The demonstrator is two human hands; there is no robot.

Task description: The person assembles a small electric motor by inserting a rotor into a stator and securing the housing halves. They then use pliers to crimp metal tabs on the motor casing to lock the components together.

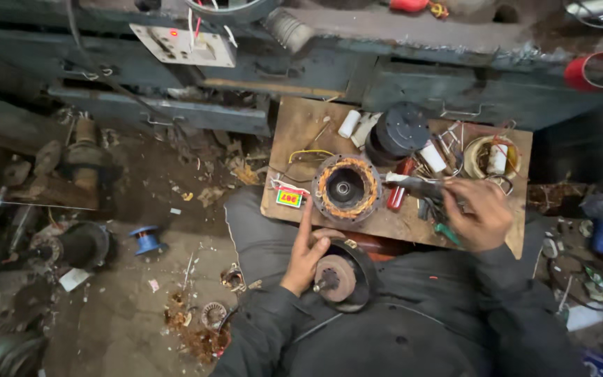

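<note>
Cluttered wooden workboard (294, 129): round copper-wound motor stator (345, 187). Left hand (306, 255) grips a rusty rotor disc (335, 277); right hand (479, 213) clasps a dark-handled tool (417, 186).

Motor repair workshop: copper-wound stator (346, 187) on wooden board (301, 126), wire spool (147, 239), grimy metal workbench (385, 63), scrap-littered floor (127, 314).

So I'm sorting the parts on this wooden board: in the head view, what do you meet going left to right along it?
Small green and red tag → copper-wound stator ring → black round motor cap → white cylinder → yellowish coil of tape.
</note>
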